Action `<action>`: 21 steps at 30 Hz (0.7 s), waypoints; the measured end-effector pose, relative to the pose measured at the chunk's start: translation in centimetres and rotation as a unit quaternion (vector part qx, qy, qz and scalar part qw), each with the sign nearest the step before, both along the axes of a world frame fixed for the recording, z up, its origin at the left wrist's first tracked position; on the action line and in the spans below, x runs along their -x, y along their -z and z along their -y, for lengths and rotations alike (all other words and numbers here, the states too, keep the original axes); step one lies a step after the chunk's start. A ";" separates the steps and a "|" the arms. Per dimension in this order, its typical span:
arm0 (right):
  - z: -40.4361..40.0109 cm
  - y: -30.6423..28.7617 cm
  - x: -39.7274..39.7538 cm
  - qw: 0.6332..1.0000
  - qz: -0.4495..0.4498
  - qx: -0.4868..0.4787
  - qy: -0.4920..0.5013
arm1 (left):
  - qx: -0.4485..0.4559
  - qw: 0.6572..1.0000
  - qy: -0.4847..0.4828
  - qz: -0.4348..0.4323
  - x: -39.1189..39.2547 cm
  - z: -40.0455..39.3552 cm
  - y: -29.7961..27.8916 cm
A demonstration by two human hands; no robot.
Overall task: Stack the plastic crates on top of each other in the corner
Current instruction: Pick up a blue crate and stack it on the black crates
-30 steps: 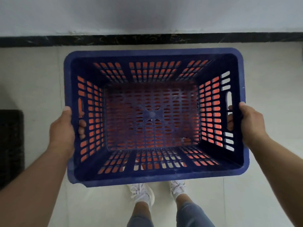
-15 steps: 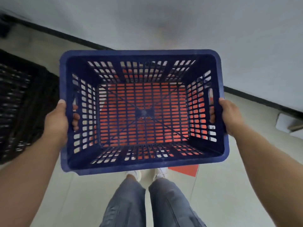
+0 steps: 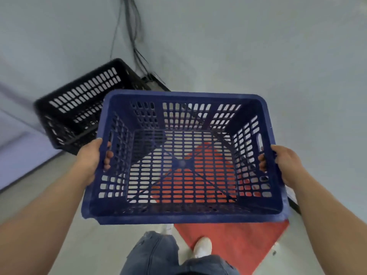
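Note:
I hold an empty blue slotted plastic crate (image 3: pixel 182 217) in the air in front of me, open side up. My left hand (image 3: pixel 90 161) grips its left handle slot, fingers poking through. My right hand (image 3: pixel 286 163) grips the right handle the same way. A black slotted crate (image 3: pixel 79 108) stands on the floor in the corner, behind and left of the blue one, which hides its near right part.
Red crate or mat (image 3: pixel 234 243) lies on the floor under the blue crate, beside my white shoe (image 3: pixel 202 247). Dark cables (image 3: pixel 135 36) hang down the corner of the pale walls. A purple-grey panel (image 3: pixel 21 147) runs along the left.
I have turned left with the blue crate. The black crate and the wall corner have come into view behind it, and the red thing now shows below on the right.

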State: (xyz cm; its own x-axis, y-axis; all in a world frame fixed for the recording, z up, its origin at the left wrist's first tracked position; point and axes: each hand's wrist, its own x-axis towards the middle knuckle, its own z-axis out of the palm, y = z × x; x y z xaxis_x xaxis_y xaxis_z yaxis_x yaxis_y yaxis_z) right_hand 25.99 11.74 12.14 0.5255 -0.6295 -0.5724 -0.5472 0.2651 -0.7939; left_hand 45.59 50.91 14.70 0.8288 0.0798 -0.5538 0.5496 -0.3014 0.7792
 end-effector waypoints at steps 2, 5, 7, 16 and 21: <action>-0.5 -2.0 -2.3 0.999 0.011 0.013 -0.035 | 0.018 0.999 -0.034 0.008 0.3 -1.7 -1.9; -1.6 -5.3 -5.9 0.994 0.021 0.039 -0.096 | 0.021 0.997 -0.075 0.028 0.7 -4.0 -4.7; -2.6 -7.5 -8.3 0.989 0.027 0.050 -0.134 | 0.016 0.994 -0.095 0.043 0.8 -5.6 -6.4; -8.5 -15.0 -19.6 0.968 0.043 0.089 -0.232 | 0.003 0.987 -0.132 0.092 -4.0 -14.3 -11.7; -12.0 -16.9 -26.1 0.962 0.055 0.095 -0.250 | 0.014 0.984 -0.151 0.091 -8.5 -18.2 -12.7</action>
State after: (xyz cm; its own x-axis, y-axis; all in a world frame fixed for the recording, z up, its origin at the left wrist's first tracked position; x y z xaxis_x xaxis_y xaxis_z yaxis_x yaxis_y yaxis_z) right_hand 52.14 23.72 29.02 0.8408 -0.3696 -0.3955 -0.4780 -0.1640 -0.8629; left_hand 54.05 69.14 27.41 0.8559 0.3237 -0.4033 0.4607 -0.1229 0.8790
